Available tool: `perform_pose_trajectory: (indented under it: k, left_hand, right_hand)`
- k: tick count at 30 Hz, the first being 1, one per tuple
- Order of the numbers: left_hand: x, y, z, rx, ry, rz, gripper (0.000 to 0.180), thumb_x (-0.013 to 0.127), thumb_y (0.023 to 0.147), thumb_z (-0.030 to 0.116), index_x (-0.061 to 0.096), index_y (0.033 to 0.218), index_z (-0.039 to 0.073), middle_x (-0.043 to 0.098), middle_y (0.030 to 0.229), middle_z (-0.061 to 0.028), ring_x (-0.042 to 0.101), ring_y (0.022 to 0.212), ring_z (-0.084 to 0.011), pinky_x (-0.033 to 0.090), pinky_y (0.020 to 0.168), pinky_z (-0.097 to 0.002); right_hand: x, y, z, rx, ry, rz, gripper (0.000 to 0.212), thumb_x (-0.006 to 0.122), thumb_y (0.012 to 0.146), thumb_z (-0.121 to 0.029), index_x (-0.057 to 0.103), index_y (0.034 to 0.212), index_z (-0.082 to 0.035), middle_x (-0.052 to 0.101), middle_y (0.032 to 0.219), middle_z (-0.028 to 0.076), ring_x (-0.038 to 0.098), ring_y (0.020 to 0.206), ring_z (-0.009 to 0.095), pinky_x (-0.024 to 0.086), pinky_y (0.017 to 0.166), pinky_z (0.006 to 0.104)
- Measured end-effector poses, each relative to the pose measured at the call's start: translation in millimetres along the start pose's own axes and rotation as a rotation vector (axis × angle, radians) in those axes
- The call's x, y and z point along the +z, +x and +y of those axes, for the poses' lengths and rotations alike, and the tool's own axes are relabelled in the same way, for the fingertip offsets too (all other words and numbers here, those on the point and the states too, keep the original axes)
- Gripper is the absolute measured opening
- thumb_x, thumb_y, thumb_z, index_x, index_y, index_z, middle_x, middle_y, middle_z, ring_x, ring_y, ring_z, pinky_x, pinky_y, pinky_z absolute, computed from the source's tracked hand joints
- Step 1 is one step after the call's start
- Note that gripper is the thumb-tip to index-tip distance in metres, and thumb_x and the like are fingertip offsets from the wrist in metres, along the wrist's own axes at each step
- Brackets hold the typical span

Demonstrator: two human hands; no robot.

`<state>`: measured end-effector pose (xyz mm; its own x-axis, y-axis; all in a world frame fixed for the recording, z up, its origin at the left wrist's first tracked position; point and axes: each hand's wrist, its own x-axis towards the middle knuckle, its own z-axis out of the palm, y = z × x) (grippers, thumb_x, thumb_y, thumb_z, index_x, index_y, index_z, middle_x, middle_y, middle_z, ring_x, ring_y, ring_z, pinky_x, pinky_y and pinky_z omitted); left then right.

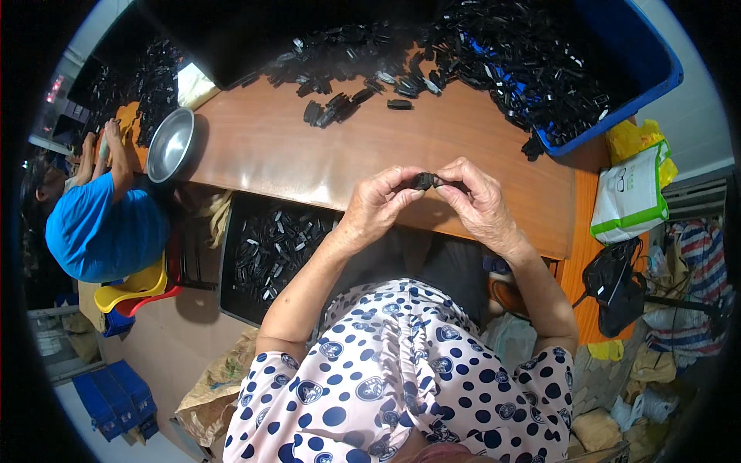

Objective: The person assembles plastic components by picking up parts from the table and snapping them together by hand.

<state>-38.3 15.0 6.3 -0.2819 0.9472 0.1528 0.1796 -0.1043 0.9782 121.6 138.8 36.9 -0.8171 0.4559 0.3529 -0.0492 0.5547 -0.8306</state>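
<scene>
Close to the near edge of the brown table (293, 158), a small black plastic part (424, 181) is held between my hands. My left hand (377, 207) pinches it between thumb and fingertips. From the other side, my right hand (480, 202) closes its thumb and forefinger on dark material at the part's right end. Whether this is one piece or two joined pieces I cannot tell. Similar black parts (336, 109) lie loose across the table, beyond my hands.
A blue bin (610, 119) stands at the far right beside heaped black parts (494, 85). A metal bowl (171, 145) sits on the left, near a co-worker in a blue shirt (108, 228). Below the table edge is a black crate of parts (274, 251). A white-and-green bag (629, 193) hangs right.
</scene>
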Motion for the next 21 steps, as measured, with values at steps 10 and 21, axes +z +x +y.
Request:
perform_pose_trajectory:
  k: [10, 21]
  left_hand:
    - [5.3, -7.3, 15.1, 0.317, 0.407, -0.051, 0.024, 0.066, 0.079, 0.002, 0.061, 0.102, 0.001, 0.062, 0.082, -0.0138, 0.058, 0.073, -0.0317, 0.048, 0.065, -0.0381]
    - [3.2, -6.6, 16.6, 0.131, 0.330, -0.163, 0.019, 0.068, 0.081, 0.009, 0.063, 0.099, 0.002, 0.063, 0.089, -0.0118, 0.062, 0.080, -0.0253, 0.050, 0.071, -0.0339]
  right_hand:
    - [-6.6, -21.3, 3.5, 0.672, 0.947, -0.185, 0.016, 0.066, 0.089, -0.016, 0.054, 0.096, -0.007, 0.059, 0.079, 0.002, 0.055, 0.068, 0.007, 0.043, 0.056, 0.0220]
    - [-5.3, -24.2, 29.4, 0.879, 1.097, -0.329, 0.023, 0.065, 0.090, -0.022, 0.053, 0.103, -0.008, 0.062, 0.091, 0.006, 0.063, 0.082, 0.016, 0.052, 0.069, 0.0291]
